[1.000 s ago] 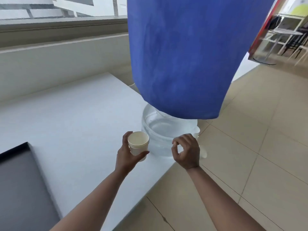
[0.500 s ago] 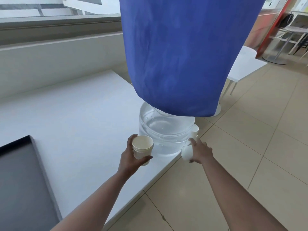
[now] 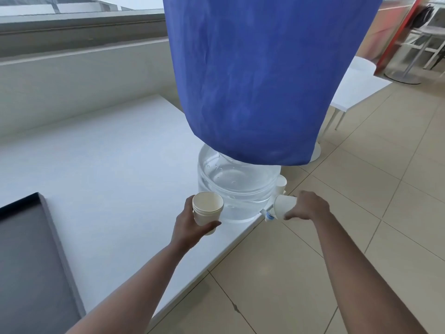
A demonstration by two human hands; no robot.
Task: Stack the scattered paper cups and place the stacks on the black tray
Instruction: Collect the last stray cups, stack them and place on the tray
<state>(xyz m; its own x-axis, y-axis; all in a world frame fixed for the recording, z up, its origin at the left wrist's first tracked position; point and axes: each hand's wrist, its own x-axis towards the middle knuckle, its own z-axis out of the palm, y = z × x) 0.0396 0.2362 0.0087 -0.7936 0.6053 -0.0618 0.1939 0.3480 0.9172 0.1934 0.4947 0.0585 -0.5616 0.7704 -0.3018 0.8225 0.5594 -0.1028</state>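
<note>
Left hand (image 3: 192, 226) grips a small stack of paper cups (image 3: 207, 209) upright; right hand (image 3: 309, 207), further right, holds one paper cup (image 3: 284, 206) sideways.

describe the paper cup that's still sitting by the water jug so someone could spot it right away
Find the big clear water jug under the blue cloth cover at the corner of the white table. Just right of the jug's base, at the table edge, stands a small white paper cup. Unlike the nested cups in the left hand and the tilted cup in the right hand, nobody holds it.
</note>
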